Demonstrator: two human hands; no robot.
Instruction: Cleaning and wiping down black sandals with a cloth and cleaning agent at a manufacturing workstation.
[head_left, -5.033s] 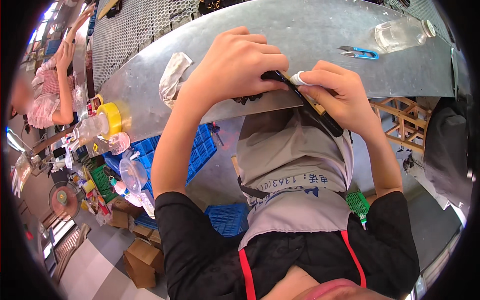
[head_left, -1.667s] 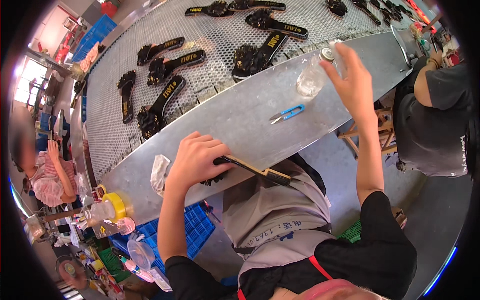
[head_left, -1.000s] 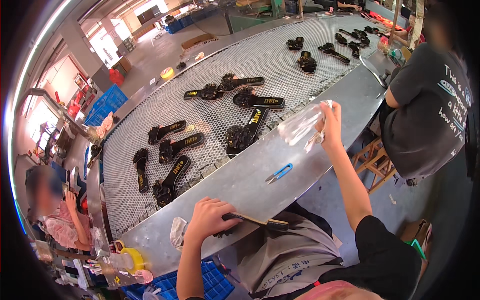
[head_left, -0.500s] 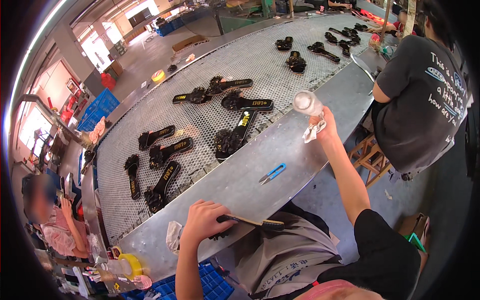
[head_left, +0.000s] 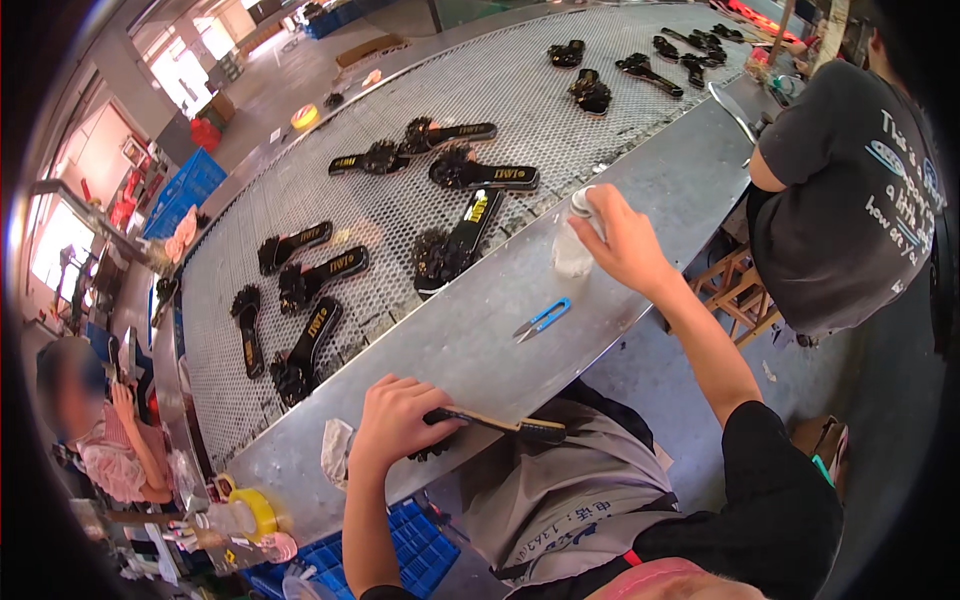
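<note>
My left hand rests on the metal table edge, closed on a wooden-handled brush and pressing on a small black piece under the palm. My right hand reaches out to the right and grips a clear plastic bottle, standing on the table near the mesh belt. Small blue thread snips lie on the table between my two hands.
Several black slippers with fluffy trims lie on the perforated conveyor. A crumpled white cloth sits left of my left hand. A person in a dark shirt sits at right; another person at far left. Blue crates stand below.
My right hand lifted the clear bottle from the far right of the table, raised it, then brought it down onto the table. My left hand stayed on the brush.
</note>
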